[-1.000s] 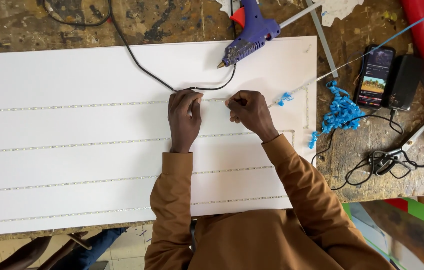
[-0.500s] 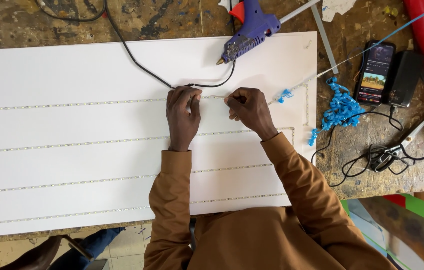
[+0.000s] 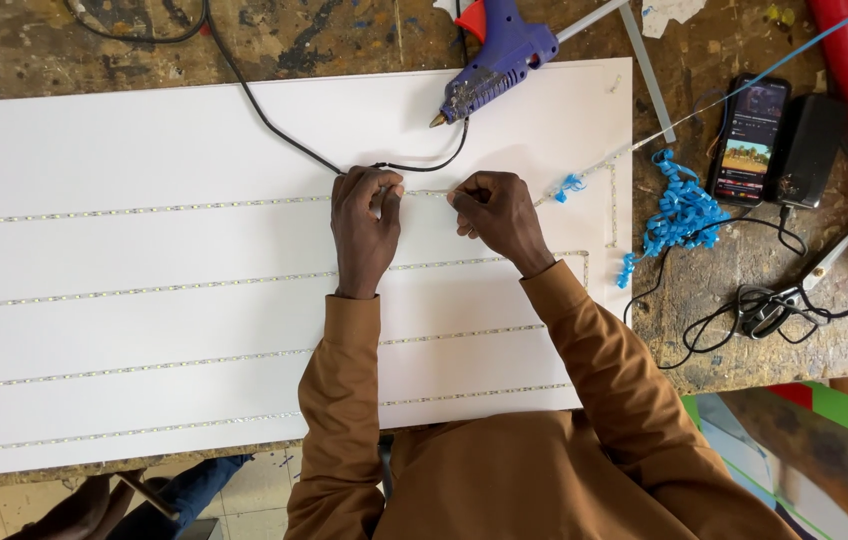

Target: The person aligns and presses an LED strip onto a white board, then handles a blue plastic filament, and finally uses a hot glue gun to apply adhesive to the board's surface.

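The left hand point(image 3: 366, 225) rests on the large white rectangular panel point(image 3: 144, 150), fingers curled, fingertips pinching the thin strip of small lights point(image 3: 144, 210) that runs along the panel's top row. The right hand point(image 3: 497, 212) sits just beside it, also curled, pinching the same strip a little further right; a short length of strip spans the gap between the two hands. Three more light strips point(image 3: 144, 290) lie parallel lower on the panel. A black cable point(image 3: 274, 125) crosses the panel from the top edge and ends at the left hand's knuckles. A blue hot-glue gun with a red trigger area point(image 3: 499, 50) lies at the panel's upper edge, nozzle pointing down-left. To the right, on the paint-stained wooden workbench point(image 3: 344, 35), lie a heap of curled blue backing film point(image 3: 684, 210), a smartphone with a lit screen point(image 3: 749, 140), a black box point(image 3: 809, 150) beside it, and scissors point(image 3: 794, 290) among black wires
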